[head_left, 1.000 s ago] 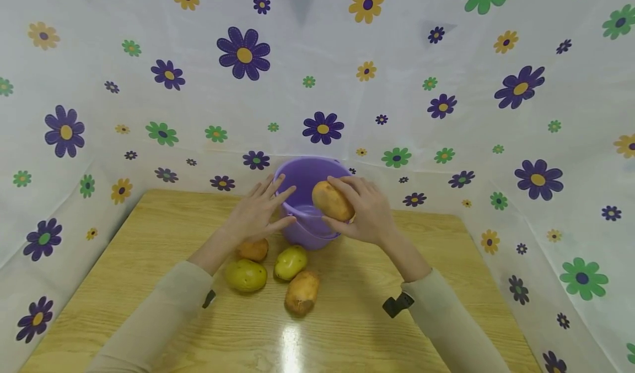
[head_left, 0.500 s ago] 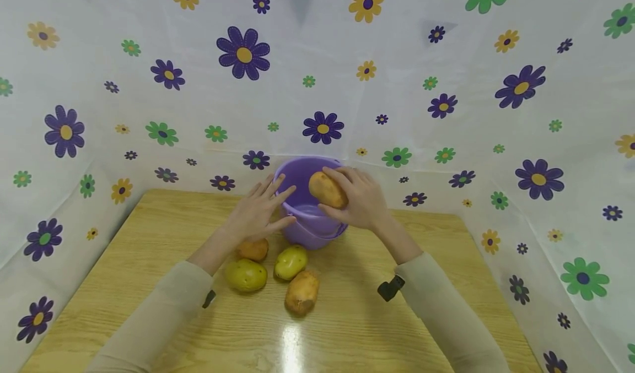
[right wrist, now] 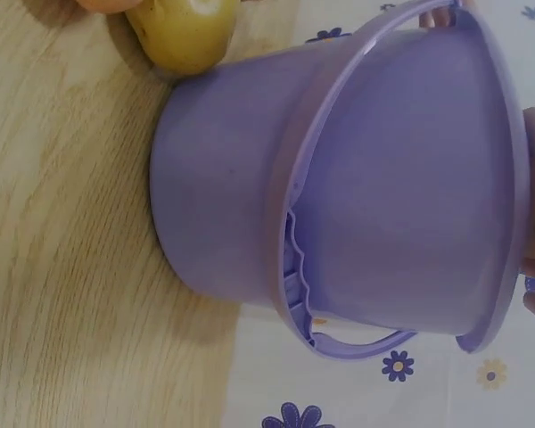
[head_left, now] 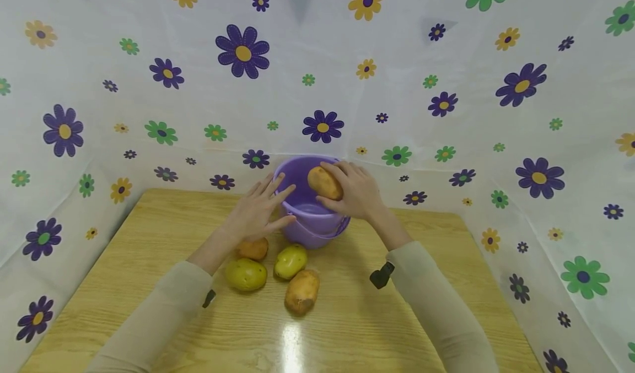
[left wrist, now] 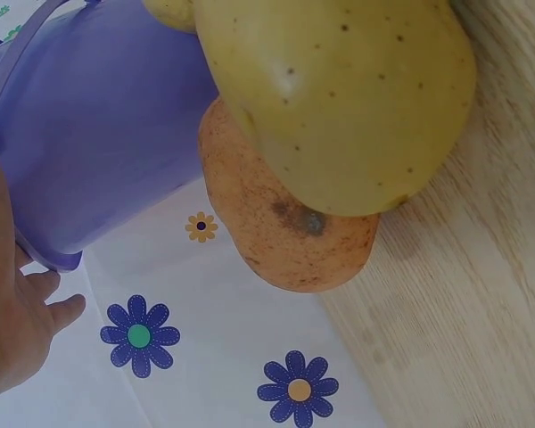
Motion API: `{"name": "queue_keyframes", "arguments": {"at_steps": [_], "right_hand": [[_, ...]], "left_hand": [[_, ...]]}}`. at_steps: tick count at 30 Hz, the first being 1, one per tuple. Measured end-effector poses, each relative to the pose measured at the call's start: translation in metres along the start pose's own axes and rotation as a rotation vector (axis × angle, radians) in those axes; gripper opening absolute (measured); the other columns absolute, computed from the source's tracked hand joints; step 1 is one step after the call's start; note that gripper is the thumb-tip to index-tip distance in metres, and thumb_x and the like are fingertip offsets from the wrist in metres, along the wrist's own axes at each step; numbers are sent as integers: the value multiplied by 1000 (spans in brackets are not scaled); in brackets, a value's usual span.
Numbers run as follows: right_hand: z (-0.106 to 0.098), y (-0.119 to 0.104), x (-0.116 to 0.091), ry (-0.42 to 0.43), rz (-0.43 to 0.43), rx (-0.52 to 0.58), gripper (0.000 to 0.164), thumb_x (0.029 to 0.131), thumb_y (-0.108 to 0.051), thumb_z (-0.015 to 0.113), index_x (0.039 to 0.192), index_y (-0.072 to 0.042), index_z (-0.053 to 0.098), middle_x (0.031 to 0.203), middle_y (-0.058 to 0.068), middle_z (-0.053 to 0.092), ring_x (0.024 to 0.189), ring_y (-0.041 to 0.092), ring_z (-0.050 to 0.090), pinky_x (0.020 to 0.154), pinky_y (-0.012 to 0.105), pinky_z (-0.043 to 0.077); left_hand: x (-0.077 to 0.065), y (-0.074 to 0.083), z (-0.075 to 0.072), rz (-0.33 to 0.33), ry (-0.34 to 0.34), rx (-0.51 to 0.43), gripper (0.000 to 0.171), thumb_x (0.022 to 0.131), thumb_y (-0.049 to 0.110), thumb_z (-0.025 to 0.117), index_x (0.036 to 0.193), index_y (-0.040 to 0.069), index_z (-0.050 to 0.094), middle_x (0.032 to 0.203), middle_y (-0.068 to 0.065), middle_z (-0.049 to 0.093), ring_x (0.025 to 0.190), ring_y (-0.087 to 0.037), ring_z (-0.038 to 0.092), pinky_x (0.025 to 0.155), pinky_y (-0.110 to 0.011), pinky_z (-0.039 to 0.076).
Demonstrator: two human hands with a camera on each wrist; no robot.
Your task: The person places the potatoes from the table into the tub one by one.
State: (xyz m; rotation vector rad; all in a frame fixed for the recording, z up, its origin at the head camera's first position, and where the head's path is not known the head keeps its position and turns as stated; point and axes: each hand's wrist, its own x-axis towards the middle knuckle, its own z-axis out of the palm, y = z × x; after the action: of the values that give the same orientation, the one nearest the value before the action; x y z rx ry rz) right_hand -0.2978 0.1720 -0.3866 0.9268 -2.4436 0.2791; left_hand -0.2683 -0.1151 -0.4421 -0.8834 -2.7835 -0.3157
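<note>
A purple bucket [head_left: 310,232] stands upright at the back of the table, its handle hanging down at the front. My right hand [head_left: 359,194] grips a light brown potato [head_left: 324,183] over the right part of the bucket's mouth. In the right wrist view, the bucket's rim hides most of that potato. My left hand [head_left: 255,213], fingers spread and nearly straight, rests at the bucket's left rim. Close below that hand lies an orange-brown potato [left wrist: 285,223]. In front of the bucket are two smooth greenish-yellow potatoes, one at left [head_left: 246,275] and one nearer the bucket [head_left: 291,261].
Another brown potato [head_left: 302,292] lies nearest the front, close to the yellow ones. A wooden table [head_left: 397,323] carries everything. White cloth [head_left: 322,86] with printed flowers hangs behind and at both sides, right behind the bucket.
My right hand has moved slightly left and away from me, bringing the potato further over the bucket's mouth. The left hand and the potatoes on the table stay where they were.
</note>
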Motion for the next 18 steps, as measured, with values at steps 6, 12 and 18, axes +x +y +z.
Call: {"name": "queue_keyframes", "arguments": {"at_steps": [6,12,18], "right_hand": [[4,5,2,-79,42,-24,78,85,-57,79,150,-19,56,133,14,68,118,37,68,100,54,58],[6,7,5,-166,70,-28,79,86,-59,78,152,-21,55,137,13,67,124,36,67,104,53,57],[2,5,11,-276,66,-72,80,88,-66,71,154,-23,53,143,13,64,132,36,64,111,54,53]], "left_hand": [[0,1,-1,0,-4,-2,78,105,63,49,168,21,29,178,-17,14,165,-44,16,133,-61,21],[0,1,-1,-1,-4,-3,78,105,63,49,168,21,29,178,-17,14,165,-44,16,133,-61,21],[0,1,-1,5,4,4,79,105,63,49,168,21,29,178,-18,15,165,-45,17,133,-62,23]]}}
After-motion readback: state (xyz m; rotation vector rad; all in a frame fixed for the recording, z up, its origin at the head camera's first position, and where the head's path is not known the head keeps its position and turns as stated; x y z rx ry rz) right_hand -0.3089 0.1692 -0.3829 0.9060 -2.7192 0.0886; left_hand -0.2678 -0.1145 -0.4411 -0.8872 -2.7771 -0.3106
